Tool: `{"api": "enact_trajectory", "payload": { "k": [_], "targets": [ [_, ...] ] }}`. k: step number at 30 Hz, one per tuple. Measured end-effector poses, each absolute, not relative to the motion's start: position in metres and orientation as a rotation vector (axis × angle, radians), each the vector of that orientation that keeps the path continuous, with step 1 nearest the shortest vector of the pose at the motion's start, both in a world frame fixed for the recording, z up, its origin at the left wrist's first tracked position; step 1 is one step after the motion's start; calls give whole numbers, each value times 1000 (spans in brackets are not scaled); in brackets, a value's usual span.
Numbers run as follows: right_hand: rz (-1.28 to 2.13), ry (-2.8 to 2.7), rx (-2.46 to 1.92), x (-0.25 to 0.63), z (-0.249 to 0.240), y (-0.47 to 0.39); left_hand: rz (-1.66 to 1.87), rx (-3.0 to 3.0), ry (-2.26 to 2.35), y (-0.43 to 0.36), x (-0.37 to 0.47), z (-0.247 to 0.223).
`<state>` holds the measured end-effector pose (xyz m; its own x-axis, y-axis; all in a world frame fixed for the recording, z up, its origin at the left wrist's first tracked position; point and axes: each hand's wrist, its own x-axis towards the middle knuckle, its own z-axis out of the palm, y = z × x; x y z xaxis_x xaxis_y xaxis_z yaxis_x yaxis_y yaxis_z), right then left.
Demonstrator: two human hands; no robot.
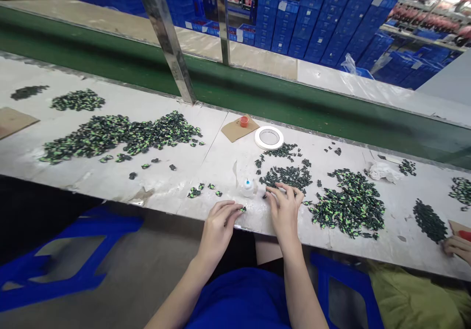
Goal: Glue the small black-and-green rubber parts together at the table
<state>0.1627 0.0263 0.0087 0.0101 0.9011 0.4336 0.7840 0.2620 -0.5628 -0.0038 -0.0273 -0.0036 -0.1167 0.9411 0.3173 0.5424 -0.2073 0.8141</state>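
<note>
My left hand [220, 223] pinches a small black-and-green part [243, 209] between thumb and fingertips, just above the table's near edge. Close by, my right hand [285, 209] has thumb and forefinger drawn together at a tiny dark piece [264, 196]; its exact shape is too small to make out. Between the hands and slightly beyond them stands a small white bottle [248, 188] with a blue tip. Behind my right fingers spreads a pile of small black pieces [287, 176]. A few black-and-green parts [194, 192] lie left of the bottle.
A large heap of black-and-green parts [121, 135] covers the left, another heap [348, 204] the right. A white tape roll [269, 138] and a red cup [244, 121] on cardboard [231, 130] sit behind. A co-worker's hand [458, 248] is at far right.
</note>
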Motion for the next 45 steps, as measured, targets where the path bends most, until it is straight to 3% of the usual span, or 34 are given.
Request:
{"api": "enact_trajectory", "payload": {
  "k": [8,16,31,45],
  "targets": [
    [316,-1687,-1587,159,1,29,1335,1599,1580,-26,7,5],
    [868,-1390,-1480,162,14,0,1361,1645,1503,-19,20,3],
    [803,-1550,-1342,168,20,-11,1292,1418,1395,-19,31,13],
    [813,-1807,-1211,197,44,-21,1170,1688,1161,-15,28,42]
  ]
}}
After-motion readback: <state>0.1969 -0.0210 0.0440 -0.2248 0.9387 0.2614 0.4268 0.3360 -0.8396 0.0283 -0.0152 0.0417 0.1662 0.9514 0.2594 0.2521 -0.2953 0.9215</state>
